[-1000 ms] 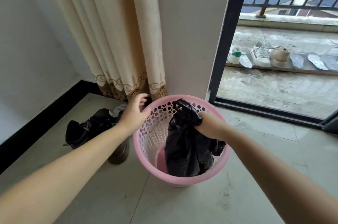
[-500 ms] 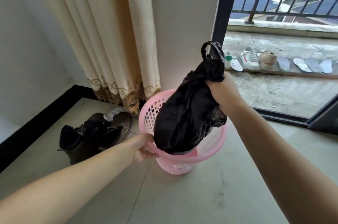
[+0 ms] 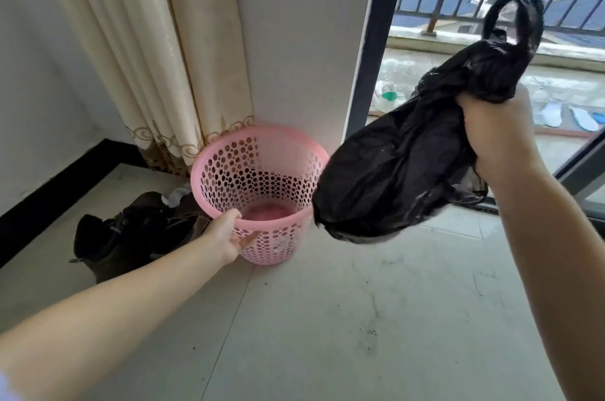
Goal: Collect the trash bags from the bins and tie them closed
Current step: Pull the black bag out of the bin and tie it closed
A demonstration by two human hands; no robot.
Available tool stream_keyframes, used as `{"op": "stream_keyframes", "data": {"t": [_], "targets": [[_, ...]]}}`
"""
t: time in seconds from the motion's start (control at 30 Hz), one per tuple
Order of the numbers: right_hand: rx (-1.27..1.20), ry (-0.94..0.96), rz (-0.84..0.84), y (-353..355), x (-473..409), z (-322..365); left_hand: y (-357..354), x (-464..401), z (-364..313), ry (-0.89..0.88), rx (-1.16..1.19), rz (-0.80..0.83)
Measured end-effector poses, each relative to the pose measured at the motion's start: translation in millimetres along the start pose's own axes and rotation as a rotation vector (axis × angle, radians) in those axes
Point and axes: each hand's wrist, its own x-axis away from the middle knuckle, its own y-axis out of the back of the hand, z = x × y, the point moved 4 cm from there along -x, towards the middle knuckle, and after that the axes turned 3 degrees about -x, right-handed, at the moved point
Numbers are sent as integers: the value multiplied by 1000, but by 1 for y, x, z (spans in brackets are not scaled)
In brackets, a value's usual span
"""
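A black trash bag (image 3: 402,158) hangs in the air to the right of a pink perforated bin (image 3: 262,151). My right hand (image 3: 497,135) grips the bag's bunched neck, and a handle loop sticks up above my fist. The bag is out of the bin and hangs slanted down to the left. My left hand (image 3: 226,233) holds the bin's near rim, fingers curled over the edge. The bin stands on the tiled floor by the wall with nothing visible inside it.
Dark boots (image 3: 131,230) lie on the floor left of the bin. A cream curtain (image 3: 157,50) hangs behind it. A sliding door frame (image 3: 366,50) opens onto a balcony with shoes and insoles (image 3: 553,112) and a railing.
My right hand has lifted the bag out of the bin and carried it up and to the right. My left hand moved from the far rim to the near rim.
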Motion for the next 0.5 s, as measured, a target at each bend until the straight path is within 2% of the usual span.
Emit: {"op": "stream_keyframes", "data": {"t": [0.1,0.23,0.3,0.37,0.43,0.5], "targets": [[121,0,63,-9,8,-21,-1,3,3,0,-2,-16],[517,-245,492,-40,43,-104,-6,10,10,-11,-56,-67],[660,-313,655,-44,64,-143,-14,21,23,9,-111,-44],[714,-350,748,-46,81,-162,-26,36,45,79,-229,77],[645,-411,765,-48,89,-165,-44,59,65,141,-394,268],[534,-432,777,-52,90,-158,-66,76,73,88,-556,448]]}}
